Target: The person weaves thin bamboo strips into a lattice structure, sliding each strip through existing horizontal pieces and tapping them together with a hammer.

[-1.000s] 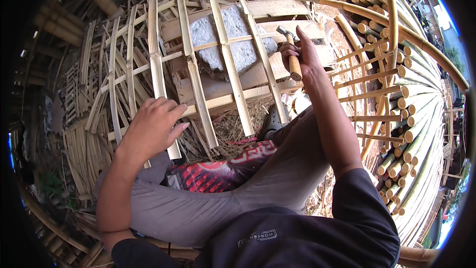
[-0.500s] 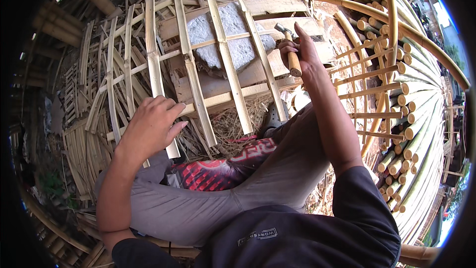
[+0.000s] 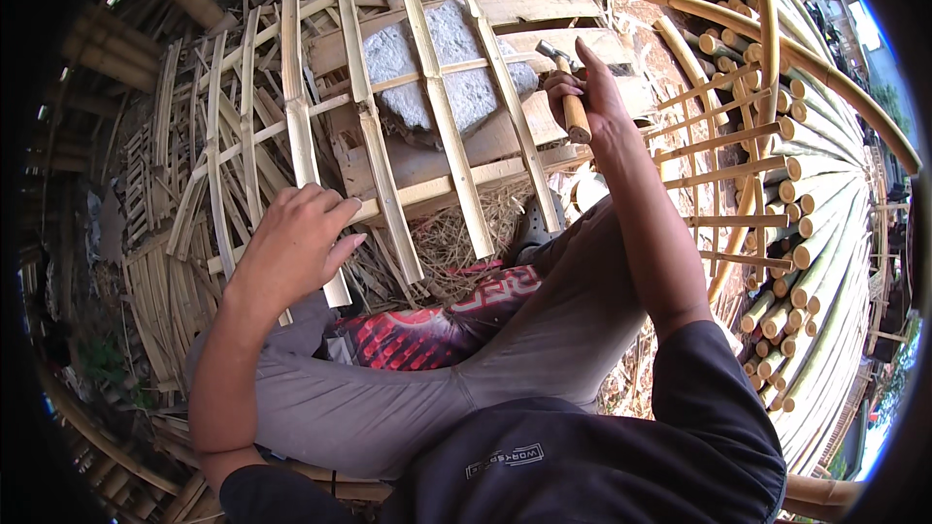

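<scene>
A lattice of split bamboo slats (image 3: 451,126) lies across my lap side, its long slats crossed by thinner strips. My left hand (image 3: 296,238) is closed over its near cross strip, beside one long slat (image 3: 294,87); the fingertips are partly hidden. My right hand (image 3: 592,97) grips a hammer (image 3: 575,116) by its wooden handle, with the thumb raised and the metal head pointing away to the upper left. The hammer is just right of the lattice. Beneath the slats sits a rough grey stone block (image 3: 398,58).
Wide planks (image 3: 544,10) support the stone. Cut bamboo poles (image 3: 825,233) are stacked along the right, with another slatted frame (image 3: 723,175) standing before them. Loose bamboo strips (image 3: 155,301) pile up on the left. Straw (image 3: 456,243) covers the ground beyond my legs.
The lattice and stone appear shifted very slightly up and left in view. Both hands keep their holds, and the hammer stays at nearly the same spot.
</scene>
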A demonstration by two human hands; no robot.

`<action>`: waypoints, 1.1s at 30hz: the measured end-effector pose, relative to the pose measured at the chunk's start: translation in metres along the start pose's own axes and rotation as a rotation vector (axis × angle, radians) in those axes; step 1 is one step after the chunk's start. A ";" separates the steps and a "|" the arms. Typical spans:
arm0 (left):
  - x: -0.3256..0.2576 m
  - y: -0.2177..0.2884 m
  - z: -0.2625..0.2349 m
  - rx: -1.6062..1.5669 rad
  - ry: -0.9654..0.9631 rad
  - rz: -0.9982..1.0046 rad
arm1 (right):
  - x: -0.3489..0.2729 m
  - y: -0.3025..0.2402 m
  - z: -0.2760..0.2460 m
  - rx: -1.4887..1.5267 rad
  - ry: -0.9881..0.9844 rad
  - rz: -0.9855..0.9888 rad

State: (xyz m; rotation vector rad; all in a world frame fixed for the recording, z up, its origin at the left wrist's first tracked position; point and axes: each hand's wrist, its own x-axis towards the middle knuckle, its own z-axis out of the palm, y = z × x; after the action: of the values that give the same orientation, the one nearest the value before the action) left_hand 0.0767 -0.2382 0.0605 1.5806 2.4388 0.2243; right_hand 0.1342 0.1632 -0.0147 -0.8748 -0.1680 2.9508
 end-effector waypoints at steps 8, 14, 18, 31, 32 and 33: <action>0.000 0.000 0.001 -0.007 0.008 0.002 | -0.001 0.000 0.001 -0.016 0.011 -0.020; 0.000 0.000 0.001 -0.006 0.011 0.003 | 0.000 -0.001 0.001 -0.001 -0.012 0.007; -0.001 -0.001 0.002 0.012 0.035 0.027 | -0.002 0.001 0.003 0.000 0.003 -0.004; 0.001 -0.001 0.002 0.015 0.039 0.031 | -0.002 0.000 0.002 0.016 0.005 0.014; 0.002 -0.001 0.002 0.009 0.055 0.006 | -0.002 0.000 0.003 0.006 0.009 0.005; 0.004 0.000 0.003 0.002 0.071 -0.020 | -0.002 0.000 0.003 -0.003 0.013 -0.005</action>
State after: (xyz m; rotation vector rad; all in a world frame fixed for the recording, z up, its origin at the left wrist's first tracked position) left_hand 0.0759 -0.2341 0.0574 1.5747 2.5076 0.2794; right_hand 0.1341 0.1630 -0.0114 -0.8919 -0.1733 2.9407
